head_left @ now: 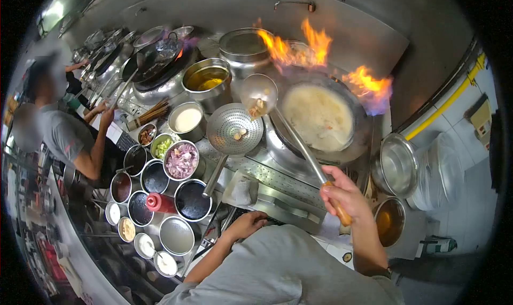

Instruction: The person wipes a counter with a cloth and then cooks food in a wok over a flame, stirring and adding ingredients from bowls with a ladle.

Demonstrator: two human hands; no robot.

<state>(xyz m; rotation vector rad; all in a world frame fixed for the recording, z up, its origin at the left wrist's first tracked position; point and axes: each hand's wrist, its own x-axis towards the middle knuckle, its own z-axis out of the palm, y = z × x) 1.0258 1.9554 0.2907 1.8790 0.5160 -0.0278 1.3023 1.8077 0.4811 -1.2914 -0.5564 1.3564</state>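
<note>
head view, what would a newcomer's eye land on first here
Flames leap behind and to the right of the big wok of pale liquid at upper centre. The right hand grips a long ladle raised over the wok's left edge with bits of food in its bowl. At lower left, round bowls of sauces and chopped ingredients crowd the counter, where the left hand rests.

**Cramped steel kitchen, pretty dim**

Everything's stainless here. A steel backsplash [363, 32] runs along the far side, with a small tap [295, 5] sticking out of it up top. Over on the right there's a white tiled wall [470, 145] with a yellow pipe [446, 102] running diagonally across it. Far left corner has a bright ceiling light [53, 10]. The long steel counter [278, 182] stretches away to the left, and the near left side is dark and cluttered.
</note>
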